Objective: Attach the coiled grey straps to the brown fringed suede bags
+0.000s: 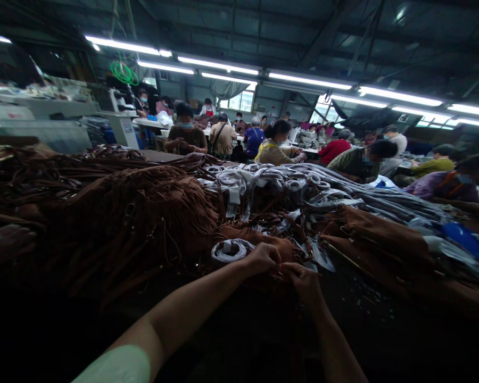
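Note:
My left hand (265,257) and my right hand (302,277) meet close together at the front of the table. Both are closed in a pinch, fingertips almost touching, over something small that I cannot make out. Just behind them lies a brown bag (259,237), partly covered by my left hand. A white-wrapped coiled strap (230,250) rests to the left of my left hand. Dark shadow hides what is below my fingers.
A tall heap of brown fringed bags (155,207) rises on the left. Wrapped grey straps (343,186) spread across the back, and more brown bags (387,234) lie right. Small pale bits (371,298) are scattered near my right hand. Several co-workers sit beyond the heap.

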Demonstrator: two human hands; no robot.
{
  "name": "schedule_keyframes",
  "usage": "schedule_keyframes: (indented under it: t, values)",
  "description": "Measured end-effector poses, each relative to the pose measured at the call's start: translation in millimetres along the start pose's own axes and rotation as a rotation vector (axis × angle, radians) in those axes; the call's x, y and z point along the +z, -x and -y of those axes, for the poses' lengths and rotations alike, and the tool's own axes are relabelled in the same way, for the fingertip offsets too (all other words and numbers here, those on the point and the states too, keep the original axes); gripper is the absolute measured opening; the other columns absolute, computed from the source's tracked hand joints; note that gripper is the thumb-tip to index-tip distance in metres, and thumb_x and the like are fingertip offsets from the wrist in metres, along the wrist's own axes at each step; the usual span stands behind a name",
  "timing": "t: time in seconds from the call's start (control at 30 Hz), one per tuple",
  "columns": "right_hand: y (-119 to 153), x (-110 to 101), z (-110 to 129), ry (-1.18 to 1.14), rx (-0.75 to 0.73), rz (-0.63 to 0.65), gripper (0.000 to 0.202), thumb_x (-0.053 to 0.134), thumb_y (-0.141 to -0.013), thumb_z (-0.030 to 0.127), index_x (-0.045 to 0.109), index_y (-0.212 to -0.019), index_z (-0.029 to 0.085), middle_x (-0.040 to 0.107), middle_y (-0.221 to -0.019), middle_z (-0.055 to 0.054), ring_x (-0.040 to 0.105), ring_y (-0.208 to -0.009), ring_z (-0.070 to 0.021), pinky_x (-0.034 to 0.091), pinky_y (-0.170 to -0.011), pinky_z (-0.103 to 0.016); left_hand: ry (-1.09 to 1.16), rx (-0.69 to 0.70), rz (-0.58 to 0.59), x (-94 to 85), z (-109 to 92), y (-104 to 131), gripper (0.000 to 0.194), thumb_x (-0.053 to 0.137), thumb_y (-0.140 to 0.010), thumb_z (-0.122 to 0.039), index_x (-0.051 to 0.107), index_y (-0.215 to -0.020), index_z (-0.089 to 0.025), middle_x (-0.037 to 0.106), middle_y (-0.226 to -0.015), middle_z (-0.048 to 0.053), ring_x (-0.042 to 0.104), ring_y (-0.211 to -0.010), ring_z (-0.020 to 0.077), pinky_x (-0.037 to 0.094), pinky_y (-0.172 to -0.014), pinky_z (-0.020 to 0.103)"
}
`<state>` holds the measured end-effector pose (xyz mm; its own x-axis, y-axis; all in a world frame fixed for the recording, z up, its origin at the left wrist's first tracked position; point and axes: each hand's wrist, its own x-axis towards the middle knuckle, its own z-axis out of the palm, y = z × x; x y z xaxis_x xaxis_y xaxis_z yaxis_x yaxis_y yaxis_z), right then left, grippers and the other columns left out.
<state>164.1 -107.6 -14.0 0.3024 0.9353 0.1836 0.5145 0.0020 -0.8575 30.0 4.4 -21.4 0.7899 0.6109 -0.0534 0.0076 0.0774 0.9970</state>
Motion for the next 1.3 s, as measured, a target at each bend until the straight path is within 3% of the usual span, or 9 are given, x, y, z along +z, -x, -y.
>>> schedule_keyframes:
  t: [0.27,0.43,0.53,0.67,0.77,0.9,1.03,1.2,1.3]
  values:
    - [-1.9,2.7,2.1,0.19,-0.123,0.058,0.025,0.054,-0.077,0.027,0.075,-0.089,0.022,0.073,-0.091,-0.006,0.067,-0.085,-0.0226,0.051,-0.075,-0.032,-0.128,-0.019,-0.08,5.7,-3.7,-5.0,0.026,0.081,-0.054,-0.027,0.061,-0.053,-0.011,0.054,-0.047,0.001,0.053,-0.051,0.0128,0.045,-0.055,0.027]
    - [-1.4,8.1,-4.8,0.217,-0.133,0.026,0.027,0.05,-0.081,0.028,0.074,-0.093,0.021,0.073,-0.095,-0.008,0.067,-0.09,-0.0229,0.051,-0.082,-0.035,-0.405,0.016,-0.057,6.4,-16.7,4.8,0.018,0.073,-0.067,-0.03,0.067,-0.067,-0.012,0.06,-0.057,0.003,0.056,-0.058,0.0146,0.045,-0.056,0.025]
    - [0.8,11.6,-6.1,0.225,-0.135,-0.005,0.029,0.05,-0.085,0.036,0.071,-0.098,0.02,0.071,-0.101,-0.008,0.066,-0.093,-0.0238,0.051,-0.083,-0.037,-0.598,0.126,-0.154,-8.9,-37.8,29.9,0.025,0.073,-0.067,-0.027,0.068,-0.088,-0.016,0.066,-0.08,0.003,0.06,-0.07,0.0166,0.046,-0.065,0.026]
    - [7.9,14.4,5.5,0.325,-0.209,-0.082,0.033,0.046,-0.089,0.036,0.066,-0.11,0.019,0.067,-0.111,-0.009,0.063,-0.101,-0.0237,0.049,-0.089,-0.038,-1.068,0.217,-0.461,-45.8,-60.0,83.8,0.027,0.071,-0.07,-0.032,0.066,-0.092,-0.017,0.063,-0.096,0.006,0.057,-0.093,0.0216,0.043,-0.085,0.031]
    - [13.4,24.1,27.2,0.452,-0.268,-0.14,0.033,0.045,-0.09,0.029,0.062,-0.117,0.021,0.063,-0.116,-0.009,0.063,-0.099,-0.0234,0.05,-0.085,-0.037,-1.256,0.169,-0.457,-65.3,-56.4,117.2,0.032,0.077,-0.063,-0.037,0.067,-0.086,-0.017,0.06,-0.094,0.006,0.052,-0.099,0.0241,0.041,-0.09,0.034]
    - [9.7,51.6,62.9,0.571,-0.469,-0.019,0.045,0.053,-0.084,0.017,0.055,-0.128,0.028,0.053,-0.13,-0.007,0.059,-0.107,-0.0242,0.052,-0.084,-0.034,-1.294,0.234,-0.396,-63.5,-47.7,130.2,0.023,0.073,-0.072,-0.032,0.07,-0.091,-0.02,0.061,-0.1,0.005,0.049,-0.103,0.0222,0.038,-0.094,0.034]
    - [-4.7,67.5,76.0,0.562,-0.604,0.107,0.053,0.055,-0.079,0.01,0.054,-0.128,0.031,0.046,-0.136,-0.008,0.055,-0.113,-0.0246,0.052,-0.086,-0.035,-1.238,0.418,-0.388,-53.0,-59.5,133.0,0.021,0.064,-0.082,-0.032,0.069,-0.101,-0.025,0.062,-0.104,0.003,0.048,-0.107,0.0207,0.036,-0.099,0.035]
    - [-7.1,49.1,59.0,0.474,-0.568,0.002,0.035,0.049,-0.085,0.014,0.059,-0.117,0.025,0.048,-0.135,-0.009,0.051,-0.119,-0.025,0.047,-0.095,-0.04,-1.142,0.505,-0.619,-51.4,-60.4,148.8,0.041,0.07,-0.077,-0.038,0.059,-0.113,-0.02,0.056,-0.118,0.008,0.047,-0.114,0.0229,0.036,-0.103,0.036]
    - [5.1,32.3,51.5,0.443,-0.583,-0.052,0.031,0.045,-0.09,0.021,0.058,-0.118,0.024,0.049,-0.136,-0.008,0.048,-0.123,-0.0254,0.044,-0.099,-0.042,-1.158,0.435,-0.505,-47.3,-42.2,147.0,0.051,0.072,-0.073,-0.039,0.056,-0.117,-0.019,0.058,-0.113,0.009,0.05,-0.108,0.0245,0.04,-0.098,0.038]
